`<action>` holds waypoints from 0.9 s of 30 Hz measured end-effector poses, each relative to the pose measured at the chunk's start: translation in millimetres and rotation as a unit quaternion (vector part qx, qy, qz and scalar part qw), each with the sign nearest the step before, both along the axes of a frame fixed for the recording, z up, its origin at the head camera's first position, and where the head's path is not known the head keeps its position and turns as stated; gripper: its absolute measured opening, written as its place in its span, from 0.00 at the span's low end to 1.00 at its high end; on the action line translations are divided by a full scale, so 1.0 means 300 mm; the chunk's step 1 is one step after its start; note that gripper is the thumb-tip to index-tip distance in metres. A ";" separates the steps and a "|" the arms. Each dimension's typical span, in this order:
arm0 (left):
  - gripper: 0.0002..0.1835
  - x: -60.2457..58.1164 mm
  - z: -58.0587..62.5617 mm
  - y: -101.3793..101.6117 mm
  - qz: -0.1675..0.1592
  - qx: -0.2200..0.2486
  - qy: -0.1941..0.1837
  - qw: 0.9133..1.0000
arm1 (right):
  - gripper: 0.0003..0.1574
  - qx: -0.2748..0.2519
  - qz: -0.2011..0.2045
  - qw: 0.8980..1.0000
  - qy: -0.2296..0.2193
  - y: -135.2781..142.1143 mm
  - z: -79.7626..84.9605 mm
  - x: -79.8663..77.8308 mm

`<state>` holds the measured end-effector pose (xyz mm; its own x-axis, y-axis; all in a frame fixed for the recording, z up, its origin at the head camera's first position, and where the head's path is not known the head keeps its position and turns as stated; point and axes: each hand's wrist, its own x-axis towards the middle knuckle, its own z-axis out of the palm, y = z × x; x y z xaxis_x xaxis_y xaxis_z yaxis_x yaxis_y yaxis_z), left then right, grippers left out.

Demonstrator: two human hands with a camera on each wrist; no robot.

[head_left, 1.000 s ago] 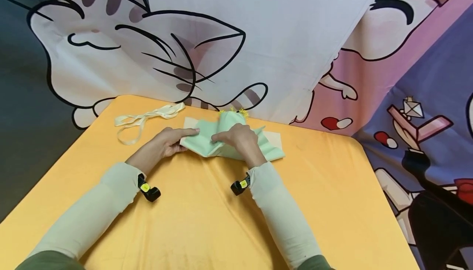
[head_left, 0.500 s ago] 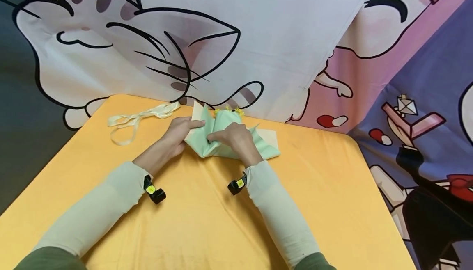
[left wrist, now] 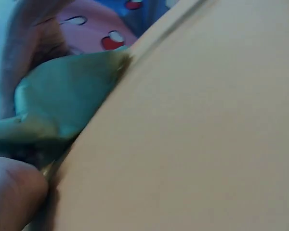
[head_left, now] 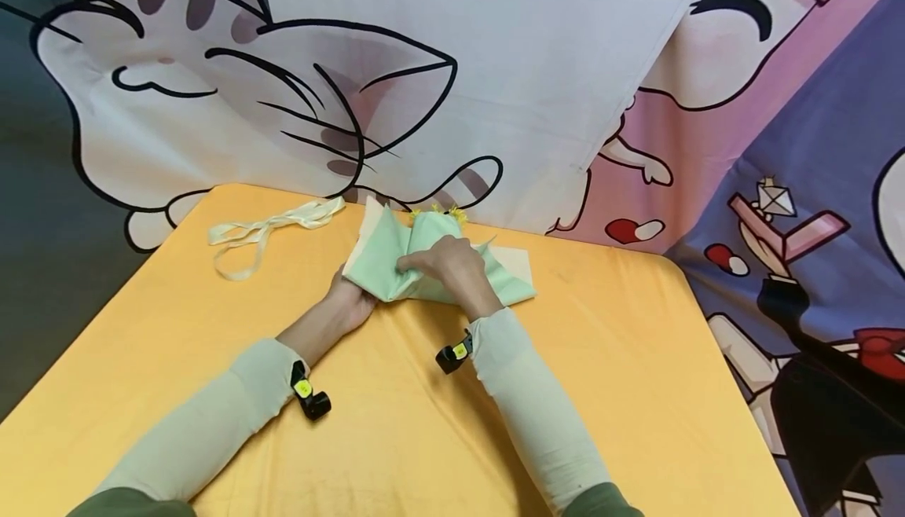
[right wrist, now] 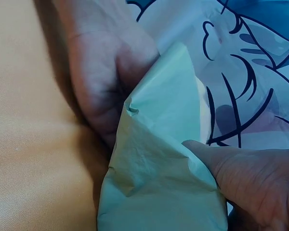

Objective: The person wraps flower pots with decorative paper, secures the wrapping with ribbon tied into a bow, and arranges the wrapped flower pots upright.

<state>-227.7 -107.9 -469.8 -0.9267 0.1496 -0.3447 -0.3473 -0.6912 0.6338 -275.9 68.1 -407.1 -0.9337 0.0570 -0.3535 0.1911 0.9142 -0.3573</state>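
Observation:
A mint-green sheet of wrapping paper (head_left: 375,258) with a cream side is folded about a bundle on the table. Small yellow flowers (head_left: 458,215) show past its far end. My right hand (head_left: 452,264) grips the folded bundle from above; in the right wrist view its thumb (right wrist: 250,168) presses on the green paper. Under the raised left flap lies my left hand (head_left: 349,301), touching the paper from below and behind. Its fingers are hidden by the paper in the head view and the right wrist view.
A loosely looped cream ribbon (head_left: 265,230) lies at the back left of the yellow-covered table (head_left: 396,438). Behind the far edge hangs a cartoon-printed backdrop (head_left: 537,93). Each wrist wears a small black camera (head_left: 314,403).
My left hand has moved from the flap's left edge, where its thumb lay on top, to beneath the paper, nearer me. The left flap was lifted and stays raised. My right hand keeps its hold.

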 end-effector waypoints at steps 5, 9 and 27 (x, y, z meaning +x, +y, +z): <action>0.24 0.023 -0.009 0.072 0.019 0.010 0.035 0.999 | 0.52 0.012 0.003 1.000 0.001 0.000 0.012 0.007; 0.37 0.029 0.015 0.101 -0.025 0.063 0.066 0.996 | 0.61 0.039 0.013 0.999 -0.015 0.011 -0.079 -0.074; 0.51 0.029 0.054 0.112 -0.082 -0.024 0.139 0.987 | 0.64 0.021 0.087 0.986 -0.139 0.008 0.171 0.045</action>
